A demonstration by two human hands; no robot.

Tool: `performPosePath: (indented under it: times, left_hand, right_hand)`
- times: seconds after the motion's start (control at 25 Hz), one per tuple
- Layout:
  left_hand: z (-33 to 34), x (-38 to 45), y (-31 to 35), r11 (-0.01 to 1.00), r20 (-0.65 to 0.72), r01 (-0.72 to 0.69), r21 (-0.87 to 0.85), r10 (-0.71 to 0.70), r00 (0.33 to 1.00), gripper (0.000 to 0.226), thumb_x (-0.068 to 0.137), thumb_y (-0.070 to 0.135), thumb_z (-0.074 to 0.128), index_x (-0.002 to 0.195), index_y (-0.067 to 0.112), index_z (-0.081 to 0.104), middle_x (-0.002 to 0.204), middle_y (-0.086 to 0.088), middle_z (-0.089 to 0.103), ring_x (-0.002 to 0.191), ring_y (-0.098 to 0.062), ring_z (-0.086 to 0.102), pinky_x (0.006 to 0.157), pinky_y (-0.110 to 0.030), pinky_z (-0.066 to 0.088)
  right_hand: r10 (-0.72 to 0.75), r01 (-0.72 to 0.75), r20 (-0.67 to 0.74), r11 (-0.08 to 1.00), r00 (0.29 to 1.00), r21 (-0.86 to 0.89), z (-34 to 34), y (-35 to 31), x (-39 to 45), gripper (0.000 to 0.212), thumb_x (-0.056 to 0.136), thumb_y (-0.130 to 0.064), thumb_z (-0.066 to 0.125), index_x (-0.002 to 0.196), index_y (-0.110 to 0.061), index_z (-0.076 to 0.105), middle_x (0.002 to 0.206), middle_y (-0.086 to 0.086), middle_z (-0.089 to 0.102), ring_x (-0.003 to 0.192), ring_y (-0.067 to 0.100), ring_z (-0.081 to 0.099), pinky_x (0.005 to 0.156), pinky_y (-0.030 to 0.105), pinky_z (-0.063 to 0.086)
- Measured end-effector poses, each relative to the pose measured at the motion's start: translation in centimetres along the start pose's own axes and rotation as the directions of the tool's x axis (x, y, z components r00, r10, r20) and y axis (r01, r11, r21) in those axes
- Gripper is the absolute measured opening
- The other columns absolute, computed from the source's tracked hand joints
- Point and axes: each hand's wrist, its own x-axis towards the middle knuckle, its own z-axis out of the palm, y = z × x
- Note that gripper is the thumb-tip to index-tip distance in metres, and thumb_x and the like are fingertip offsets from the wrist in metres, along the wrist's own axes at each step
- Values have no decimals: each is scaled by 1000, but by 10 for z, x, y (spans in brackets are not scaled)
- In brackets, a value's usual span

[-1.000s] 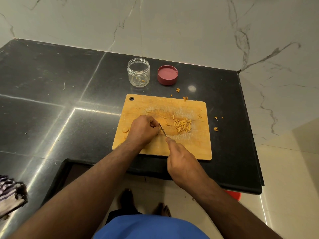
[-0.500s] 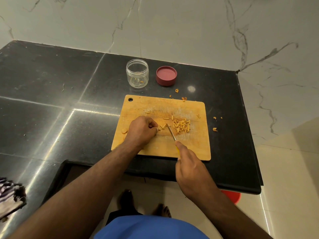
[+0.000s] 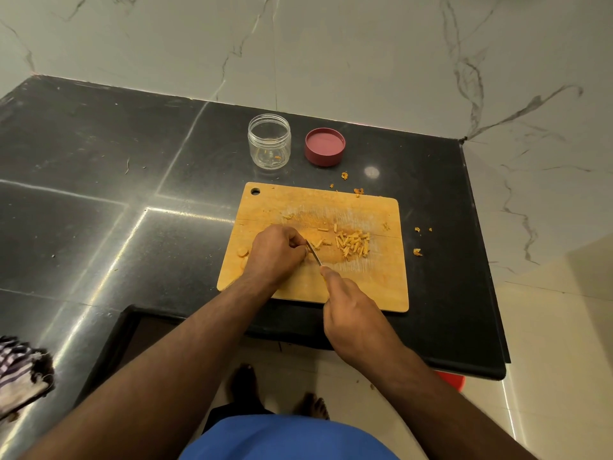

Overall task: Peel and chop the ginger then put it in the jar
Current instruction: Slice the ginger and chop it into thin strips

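left hand: fingers are curling down on the cutting board, looking like they're pinning a bit of ginger right against the blade. The piece itself is hiding under the knuckles, so I can't really tell what's in there.
right hand: wrapping around the knife handle, forefinger riding up toward the blade, tip angling in at the left hand.
chopped ginger: sitting as a loose pile of little sticks just right of the blade, with a couple of round slices waiting on the board's left edge.
handling: I'm guessing firm and fibrous, light, a bit damp and sticky, so the bits are probably clinging to fingers. Scooping with cupped fingers or scraping with the blade is looking smarter than pinching.
jar: standing open beyond the board, nearly empty, lid lying beside it.
scraps: lying scattered on the black counter.
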Motion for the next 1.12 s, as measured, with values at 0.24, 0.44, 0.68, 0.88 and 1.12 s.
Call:
performPosePath:
  times: [0.24,0.44,0.68,0.88,1.12]
  left_hand:
    - [0,1,1,1000,13,0,24,0,1000,6,88,19,69,89,19,75,87,7,69,77,-7,58,56,-16,37]
    - [1,1,-1,1000,13,-2,16,2,1000,6,87,18,69,90,21,74,88,7,69,79,-6,59,58,-16,39]
    - [2,1,-1,999,10,-10,36,10,1000,10,89,20,69,94,19,77,93,6,71,81,-7,59,58,-16,37]
    - [0,0,-1,999,-2,-21,49,21,1000,10,88,19,67,90,17,77,90,6,72,76,-6,58,56,-17,38]
    - [0,0,1,999,2,-13,39,13,1000,9,87,17,67,88,18,76,87,7,70,74,-6,57,55,-16,36]
  right_hand:
    - [5,-4,9,1000,1000,-31,1,-1,-11,54,103,-16,34,153,-27,21,116,1,51,83,14,54,71,35,49]
    - [-1,-11,-74,986,997,-167,2,7,-31,50,101,-15,23,150,-17,30,121,5,52,81,11,53,66,24,46]
    - [-47,53,-121,997,992,48,1,7,-19,54,102,-14,40,153,-23,27,122,-2,53,92,13,57,80,32,51]
    - [-28,29,-39,999,999,40,1,6,-6,53,103,-18,36,154,-24,24,135,3,50,110,18,55,93,39,49]
    - [-25,26,-12,1000,1000,18,3,6,-2,52,103,-20,35,153,-26,23,128,4,53,102,19,55,88,42,50]
